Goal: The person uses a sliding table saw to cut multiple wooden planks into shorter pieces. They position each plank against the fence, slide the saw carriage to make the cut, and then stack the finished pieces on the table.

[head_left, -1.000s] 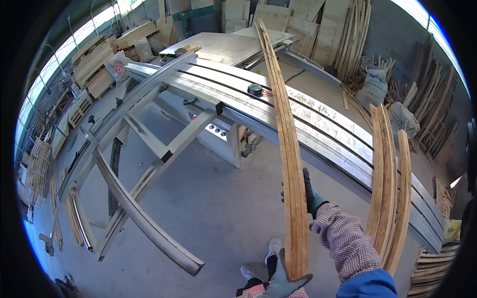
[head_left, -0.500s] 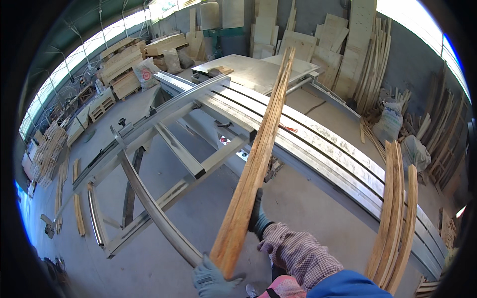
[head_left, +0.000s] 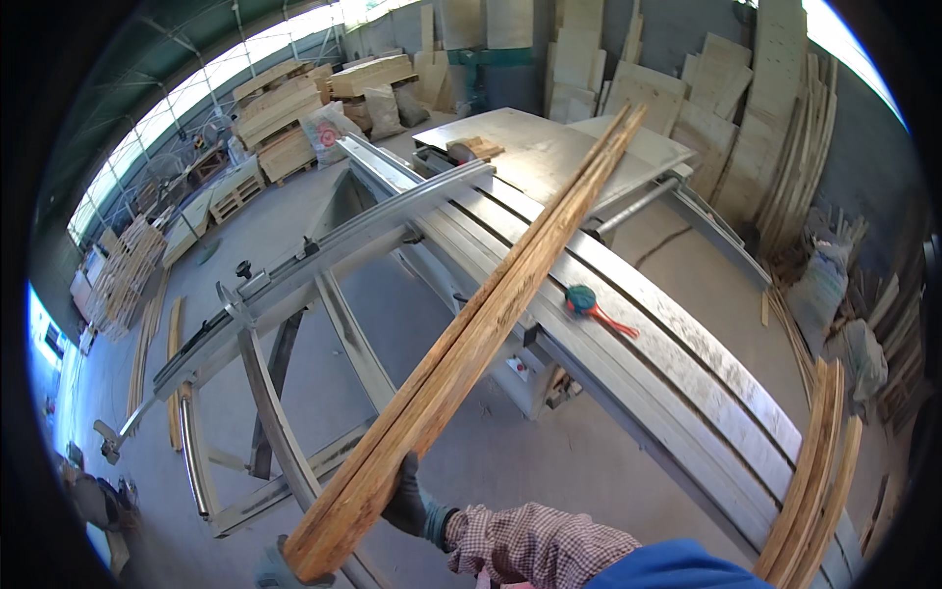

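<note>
A: What is the person holding?

B: A long wooden plank [head_left: 491, 319], rough and brown, with a seam along it so it may be 2 strips together; I cannot tell for sure. It runs from the near lower left up toward the far right, crossing over the sliding table saw [head_left: 677, 363].

A: And the right hand?

B: The right hand [head_left: 410, 501], in a dark glove, is clenched around the plank from underneath, near its close end. A checked sleeve and a blue cuff come in from the lower edge.

A: The left hand?

B: The left hand [head_left: 280, 567] shows only as a grey gloved sliver at the bottom edge, right under the plank's near end. It seems to support the end, but I cannot tell how the fingers sit.

A: What lies around it?

B: A teal tool with a red handle [head_left: 594, 306] lies on the saw's metal bed, just right of the plank. A small wood block [head_left: 474, 148] sits on the far table. Curved wooden strips [head_left: 814, 471] lean at the near right, and plywood sheets [head_left: 731, 93] stand against the far wall. Stacks of boards [head_left: 285, 108] fill the far left.
</note>
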### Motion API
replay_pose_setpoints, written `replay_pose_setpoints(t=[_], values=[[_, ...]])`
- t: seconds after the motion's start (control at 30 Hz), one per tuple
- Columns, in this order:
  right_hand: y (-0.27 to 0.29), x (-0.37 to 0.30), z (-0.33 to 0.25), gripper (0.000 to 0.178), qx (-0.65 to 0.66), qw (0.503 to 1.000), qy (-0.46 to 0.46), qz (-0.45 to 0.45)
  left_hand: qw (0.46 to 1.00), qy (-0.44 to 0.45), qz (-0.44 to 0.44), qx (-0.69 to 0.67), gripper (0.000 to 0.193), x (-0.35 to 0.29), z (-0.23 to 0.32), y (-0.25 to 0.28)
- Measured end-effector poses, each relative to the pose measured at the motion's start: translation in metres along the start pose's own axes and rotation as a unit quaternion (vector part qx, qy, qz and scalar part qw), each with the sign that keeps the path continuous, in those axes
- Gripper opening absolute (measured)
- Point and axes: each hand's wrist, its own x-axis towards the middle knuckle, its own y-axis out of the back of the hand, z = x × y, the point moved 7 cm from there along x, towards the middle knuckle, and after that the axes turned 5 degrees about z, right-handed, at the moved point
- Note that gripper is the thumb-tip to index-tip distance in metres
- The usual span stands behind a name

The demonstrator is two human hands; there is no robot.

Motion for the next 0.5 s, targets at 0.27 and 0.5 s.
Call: replay_pose_setpoints(t=[0.27, 0.5], values=[[0.023, 0.074, -0.025, 0.089, -0.36, 0.906, -0.218, -0.044, 0.993, 0.076, -0.054, 0.074, 0.102, 0.102, -0.062, -0.013], [-0.05, 0.129, -0.259, 0.067, -0.916, 0.345, 0.176, -0.108, 0.997, 0.015, -0.053, -0.057, 0.075, 0.162, -0.086, -0.078]])
